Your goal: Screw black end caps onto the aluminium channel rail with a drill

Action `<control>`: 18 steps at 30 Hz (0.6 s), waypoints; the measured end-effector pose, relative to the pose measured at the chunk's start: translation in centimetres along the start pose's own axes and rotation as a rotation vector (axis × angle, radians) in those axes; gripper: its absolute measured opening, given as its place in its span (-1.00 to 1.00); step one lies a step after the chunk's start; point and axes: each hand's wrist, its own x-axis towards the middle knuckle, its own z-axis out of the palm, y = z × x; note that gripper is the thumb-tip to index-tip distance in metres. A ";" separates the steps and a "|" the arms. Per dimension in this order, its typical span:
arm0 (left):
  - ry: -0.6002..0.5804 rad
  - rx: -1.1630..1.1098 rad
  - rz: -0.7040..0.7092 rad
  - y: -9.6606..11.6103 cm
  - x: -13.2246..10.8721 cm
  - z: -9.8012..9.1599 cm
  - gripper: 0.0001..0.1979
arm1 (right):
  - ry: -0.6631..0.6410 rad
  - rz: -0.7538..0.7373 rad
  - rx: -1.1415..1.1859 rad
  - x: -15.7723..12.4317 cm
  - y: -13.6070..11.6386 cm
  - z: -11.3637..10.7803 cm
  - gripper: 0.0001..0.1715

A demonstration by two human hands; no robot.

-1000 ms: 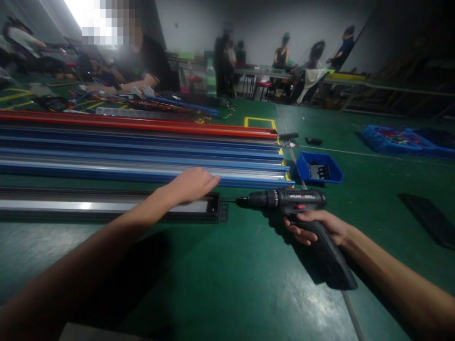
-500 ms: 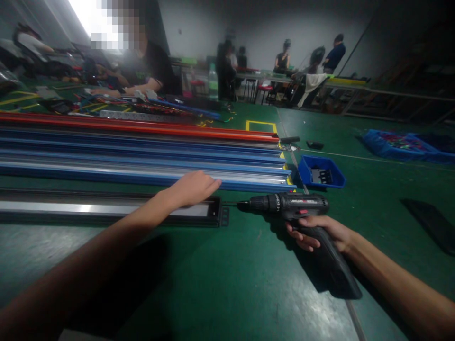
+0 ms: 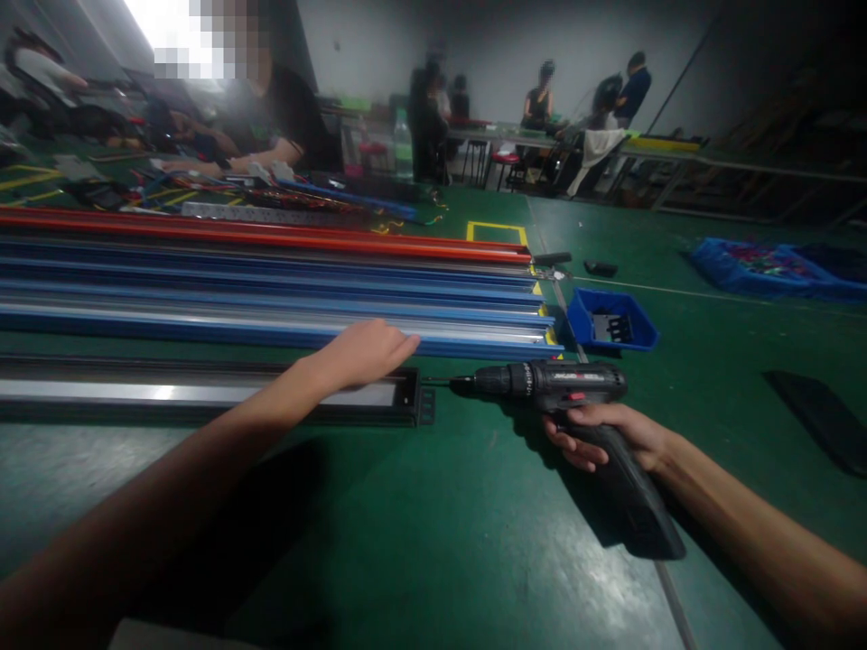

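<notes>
My right hand (image 3: pixel 602 438) is wrapped round the grip of a black cordless drill (image 3: pixel 575 384), its battery end low to the right. The drill's long thin bit points left and meets the end of a black metal channel (image 3: pixel 352 415), near the top corner. Inside the channel runs a bright silvery strip, and a small slotted tab (image 3: pixel 427 406) sticks out at its end. My left hand (image 3: pixel 369 350) lies over the channel's far edge close to that end, fingers curled down and partly hidden behind it.
Beyond the channel lie several blue metal profiles (image 3: pixel 271 311) and an orange one (image 3: pixel 271 233). A blue bin (image 3: pixel 640 336) with dark parts stands behind the drill. A dark flat object (image 3: pixel 816 422) is at right, near blue trays (image 3: pixel 751 271). Co-workers sit across the table.
The whole view has shifted slightly. Both hands, the drill and the channel keep the same places relative to each other.
</notes>
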 end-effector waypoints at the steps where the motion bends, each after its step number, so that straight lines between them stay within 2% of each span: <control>1: 0.001 0.005 0.004 0.0 0.0 0.0 -0.37 | -0.003 -0.005 -0.009 0.0 0.0 0.0 -0.69; 18: -0.024 0.024 -0.007 0.2 0.1 -0.3 -0.36 | 0.037 0.003 -0.025 -0.1 -0.3 0.6 -0.72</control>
